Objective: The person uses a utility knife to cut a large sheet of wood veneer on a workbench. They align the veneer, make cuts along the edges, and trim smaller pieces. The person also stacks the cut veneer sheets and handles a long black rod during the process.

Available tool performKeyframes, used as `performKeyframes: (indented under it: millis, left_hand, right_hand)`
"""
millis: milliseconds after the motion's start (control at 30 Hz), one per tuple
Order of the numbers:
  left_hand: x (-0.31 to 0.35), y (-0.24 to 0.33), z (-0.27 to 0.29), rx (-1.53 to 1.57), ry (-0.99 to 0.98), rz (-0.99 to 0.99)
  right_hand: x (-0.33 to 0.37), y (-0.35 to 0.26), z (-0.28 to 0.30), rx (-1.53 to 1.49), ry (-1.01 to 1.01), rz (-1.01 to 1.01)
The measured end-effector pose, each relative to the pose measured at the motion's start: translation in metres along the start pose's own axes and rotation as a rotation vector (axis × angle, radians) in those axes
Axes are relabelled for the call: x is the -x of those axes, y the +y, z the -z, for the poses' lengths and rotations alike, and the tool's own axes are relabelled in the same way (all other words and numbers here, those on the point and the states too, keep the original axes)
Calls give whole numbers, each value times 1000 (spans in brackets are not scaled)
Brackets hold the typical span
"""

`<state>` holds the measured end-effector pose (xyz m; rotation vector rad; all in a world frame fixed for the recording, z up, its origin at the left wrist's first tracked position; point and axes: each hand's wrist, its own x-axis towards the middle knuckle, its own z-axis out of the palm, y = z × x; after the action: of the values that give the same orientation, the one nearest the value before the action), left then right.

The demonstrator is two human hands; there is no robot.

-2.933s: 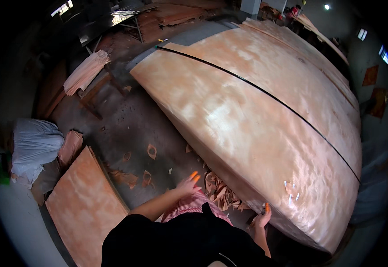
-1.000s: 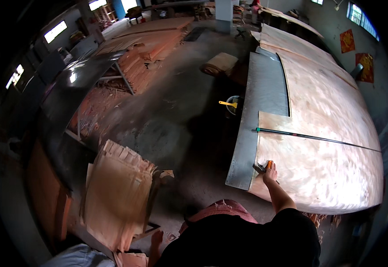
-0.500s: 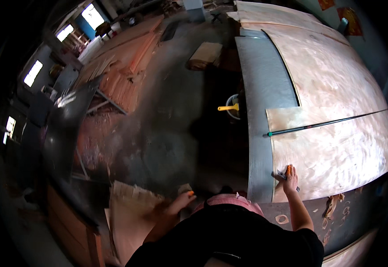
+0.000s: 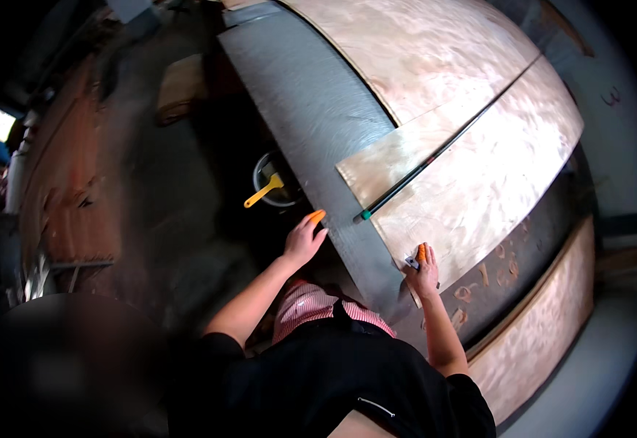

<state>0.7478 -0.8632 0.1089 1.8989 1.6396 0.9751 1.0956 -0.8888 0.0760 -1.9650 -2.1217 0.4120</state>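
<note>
My right hand (image 4: 423, 277) is closed on a small flat metal blade (image 4: 411, 262), which rests at the near left corner of a pale wood veneer sheet (image 4: 472, 190). An orange cover wraps one of its fingers. Bare and apart from anything held, my left hand (image 4: 304, 241) has its fingers stretched toward the edge of the grey tabletop (image 4: 300, 109), with an orange cover on one finger. Across the veneer lies a long dark pole (image 4: 435, 155) with a green end.
Left of the tabletop, a bucket (image 4: 283, 196) holds a yellow-handled brush (image 4: 264, 191). Several veneer scraps (image 4: 463, 293) lie beyond the sheet's near edge. Another veneer panel (image 4: 537, 328) is at the lower right. Stacked reddish sheets (image 4: 67, 190) stand far left.
My view has turned toward the table. My left hand has left the veneer stack side and come over to the tabletop edge. My right hand stays at the sheet's corner with the blade.
</note>
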Motion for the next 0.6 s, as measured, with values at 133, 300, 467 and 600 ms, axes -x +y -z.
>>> performKeyframes:
  millis: [133, 300, 467, 600]
  left_hand:
    - [-86, 17, -43, 26, -212, -201]
    - [-106, 13, -98, -99, -504, -207]
    - [-81, 13, -79, 426, -658, 336]
    - [-22, 3, -56, 494, -767, 421]
  right_hand:
    - [-3, -10, -4, 31, 32, -136]
    - [-43, -41, 22, -31, 72, -285]
    - [-118, -118, 30, -328, 45, -270]
    - [-184, -171, -13, 59, -319, 21]
